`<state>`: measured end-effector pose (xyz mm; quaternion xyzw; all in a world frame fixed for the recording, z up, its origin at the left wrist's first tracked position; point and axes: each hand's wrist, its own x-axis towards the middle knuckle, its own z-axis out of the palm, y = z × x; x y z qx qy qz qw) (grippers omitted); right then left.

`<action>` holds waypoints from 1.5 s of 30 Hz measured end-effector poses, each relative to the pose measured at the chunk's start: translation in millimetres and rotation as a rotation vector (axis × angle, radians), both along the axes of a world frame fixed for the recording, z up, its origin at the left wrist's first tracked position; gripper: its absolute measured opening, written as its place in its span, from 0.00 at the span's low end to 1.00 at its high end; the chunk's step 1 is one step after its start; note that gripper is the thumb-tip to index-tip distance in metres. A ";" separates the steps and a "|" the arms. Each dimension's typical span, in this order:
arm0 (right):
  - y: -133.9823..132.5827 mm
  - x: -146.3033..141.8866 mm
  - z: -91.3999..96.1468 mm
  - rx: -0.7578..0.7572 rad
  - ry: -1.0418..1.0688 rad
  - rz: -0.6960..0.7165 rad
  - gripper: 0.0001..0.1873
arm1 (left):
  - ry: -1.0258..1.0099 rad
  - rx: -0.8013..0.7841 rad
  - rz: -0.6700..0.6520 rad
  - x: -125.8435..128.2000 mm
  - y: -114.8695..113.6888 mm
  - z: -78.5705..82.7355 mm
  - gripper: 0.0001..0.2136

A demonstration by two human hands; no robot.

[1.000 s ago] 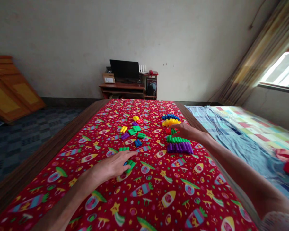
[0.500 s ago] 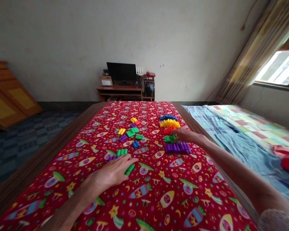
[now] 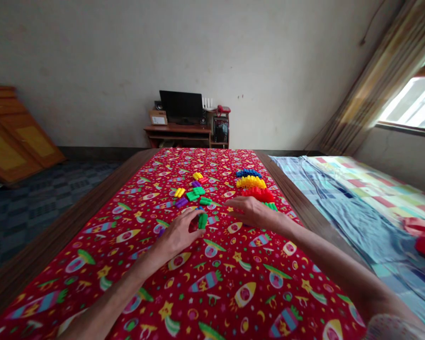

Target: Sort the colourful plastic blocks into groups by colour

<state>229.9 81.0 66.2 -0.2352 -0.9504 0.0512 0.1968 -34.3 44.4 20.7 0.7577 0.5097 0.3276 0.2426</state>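
A green plastic block is pinched between the thumb and fingers of my left hand, above the red patterned cloth. My right hand hovers with fingers stretched out, nothing seen in it. It covers most of the green row and hides the purple row. Behind it lie a red row, a yellow row and a blue row of blocks. Loose blocks lie beyond my left hand, among them green ones, a yellow one and a purple one.
At the table's far end stands a desk with a monitor. A bed with a checked sheet is on the right, a wooden cabinet on the left. Brown table edges flank the cloth.
My left hand has picked up a green block and moved slightly right and away from me. My right hand has left the rows' far side and come nearer and leftward, its fingers straightened.
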 end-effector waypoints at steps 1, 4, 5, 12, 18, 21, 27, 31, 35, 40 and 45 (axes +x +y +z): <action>-6.6 -14.9 -3.5 -0.004 0.029 0.070 0.14 | -0.125 -0.072 0.010 2.4 -0.8 0.5 0.23; -17.9 -50.2 -13.8 -0.001 0.074 0.169 0.18 | -0.518 -0.348 -0.006 8.1 -7.9 3.7 0.28; -18.7 -57.1 -16.4 0.000 0.091 0.167 0.18 | -0.626 -0.412 -0.020 9.6 -10.8 5.6 0.29; -16.8 -55.4 -19.9 -0.108 0.159 0.092 0.20 | -0.711 -0.510 -0.137 18.2 -20.5 10.7 0.30; -15.3 -22.4 -12.1 -0.068 0.133 -0.037 0.20 | -0.426 -0.341 -0.114 15.3 -14.0 -2.5 0.30; -0.9 22.1 -6.8 -0.041 0.205 -0.225 0.20 | -0.138 -0.145 -0.094 -1.6 -3.3 3.4 0.23; 39.7 119.3 -16.4 -0.243 0.136 -0.496 0.21 | 0.428 -0.101 -0.061 -43.3 5.1 18.0 0.26; 51.3 139.3 -30.0 -0.256 0.066 -0.473 0.16 | 0.657 -0.228 -0.044 -52.3 -1.3 12.9 0.33; 50.5 135.0 -33.4 -0.238 -0.003 -0.420 0.14 | 0.711 -0.303 -0.065 -47.4 -6.1 4.7 0.34; 54.8 133.1 -36.3 -0.240 -0.039 -0.392 0.11 | 0.722 -0.266 -0.051 -43.4 -8.2 -6.2 0.34; 56.5 134.1 -37.7 -0.271 -0.030 -0.370 0.11 | 0.708 -0.210 -0.073 -46.6 -6.7 -14.7 0.33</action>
